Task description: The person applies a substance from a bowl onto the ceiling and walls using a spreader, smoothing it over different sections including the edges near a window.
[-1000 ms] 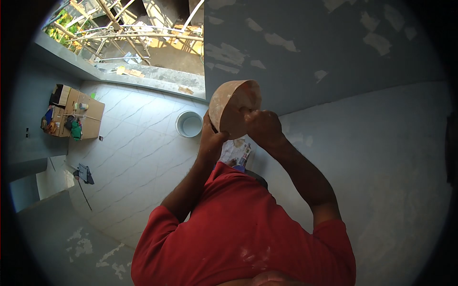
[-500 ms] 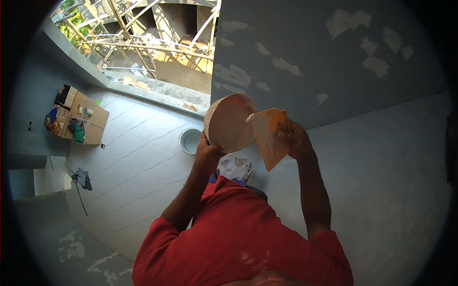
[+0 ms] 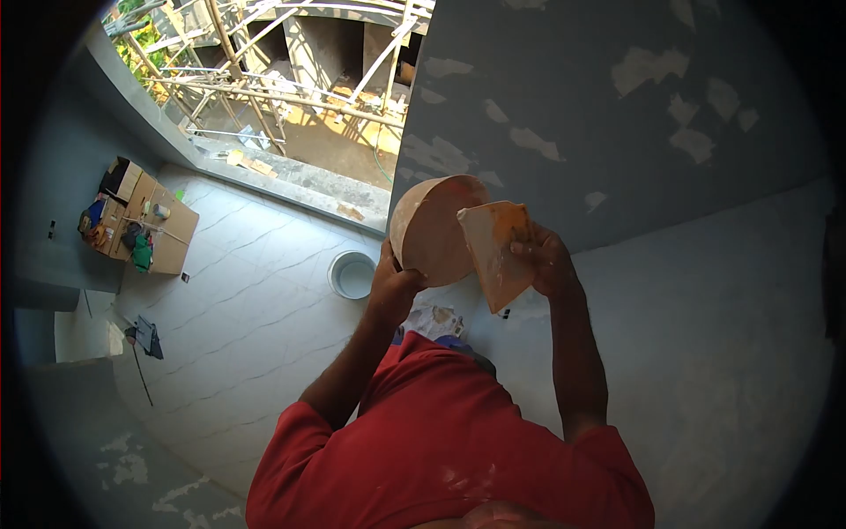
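Observation:
Gripped at its lower left rim by my left hand, a round putty-stained bowl is tilted with its inside towards me. My right hand is closed round the orange-marked end of a flat putty spreader, its fingers on the face of the blade. A pale smear of putty clings to the spreader's upper left corner, which overlaps the bowl's right side in this view. The spreader's lower corner points down, and its face carries whitish residue.
On the tiled floor stands a bucket with pale contents. Cardboard with items on it lies at the left wall. The grey wall ahead has pale filler patches. Beyond the window sill are bamboo poles.
The bowl has shifted slightly right and turned more on its side. The putty lump on the spreader's corner looks smaller, and the head view has shifted a little.

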### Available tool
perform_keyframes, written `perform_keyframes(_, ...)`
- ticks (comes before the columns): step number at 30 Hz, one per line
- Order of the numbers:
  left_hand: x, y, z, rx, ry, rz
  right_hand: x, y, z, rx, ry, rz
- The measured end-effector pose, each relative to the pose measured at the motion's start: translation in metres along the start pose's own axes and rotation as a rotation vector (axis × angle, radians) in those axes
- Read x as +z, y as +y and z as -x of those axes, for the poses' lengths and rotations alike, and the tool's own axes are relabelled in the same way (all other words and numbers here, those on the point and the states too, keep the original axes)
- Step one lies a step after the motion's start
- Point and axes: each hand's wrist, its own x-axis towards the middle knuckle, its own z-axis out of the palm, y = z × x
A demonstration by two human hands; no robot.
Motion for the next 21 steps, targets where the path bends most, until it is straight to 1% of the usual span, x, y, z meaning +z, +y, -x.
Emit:
perform_keyframes(1,0.0,0.0,0.002,-0.01,0.008,0.003,0.006,-0.004,0.002,-0.003,0.067,0.202)
perform_keyframes(2,0.001,0.001,0.001,0.032,0.026,-0.023,0.012,-0.009,0.001,0.009,0.068,0.201)
perform_keyframes(3,0.001,0.0,0.001,0.07,0.043,-0.051,0.018,-0.013,0.0,-0.01,0.076,0.629)
perform_keyframes(4,0.0,-0.001,0.001,0.058,0.048,-0.048,0.022,-0.015,0.0,-0.031,0.077,1.058)
perform_keyframes(5,0.0,-0.002,0.0,0.075,0.046,-0.089,0.026,-0.015,-0.002,-0.022,0.08,1.059)
perform_keyframes(7,0.0,-0.007,-0.002,0.087,0.04,-0.124,0.037,-0.012,-0.005,-0.321,0.007,1.538)
perform_keyframes(8,0.0,-0.01,-0.003,0.088,0.037,-0.117,0.043,-0.008,-0.008,-0.315,0.006,1.54)
perform_keyframes(10,0.004,-0.012,-0.002,0.09,0.039,-0.113,0.051,0.003,-0.015,-0.423,-0.008,1.646)
perform_keyframes(11,0.006,-0.013,-0.001,0.09,0.039,-0.095,0.052,0.011,-0.017,-0.423,-0.014,1.642)
perform_keyframes(13,0.009,-0.017,0.001,0.091,0.053,-0.081,0.055,0.026,-0.019,-0.454,-0.114,1.767)
perform_keyframes(14,0.01,-0.02,0.0,0.119,0.076,-0.101,0.054,0.031,-0.019,-0.458,-0.128,1.759)
perform_keyframes(15,0.011,-0.022,0.0,0.147,0.099,-0.122,0.055,0.035,-0.017,-0.468,-0.187,1.747)
perform_keyframes(17,0.013,-0.026,0.001,0.15,0.149,-0.136,0.053,0.037,-0.017,-0.488,-0.26,1.722)
perform_keyframes(19,0.019,-0.022,0.006,0.152,0.196,-0.156,0.049,0.031,-0.022,-0.413,-0.446,1.718)
perform_keyframes(20,0.022,-0.019,0.01,0.137,0.199,-0.162,0.045,0.027,-0.026,-0.423,-0.453,1.705)
perform_keyframes(21,0.025,-0.018,0.012,0.118,0.202,-0.166,0.041,0.023,-0.031,-0.369,-0.528,1.693)
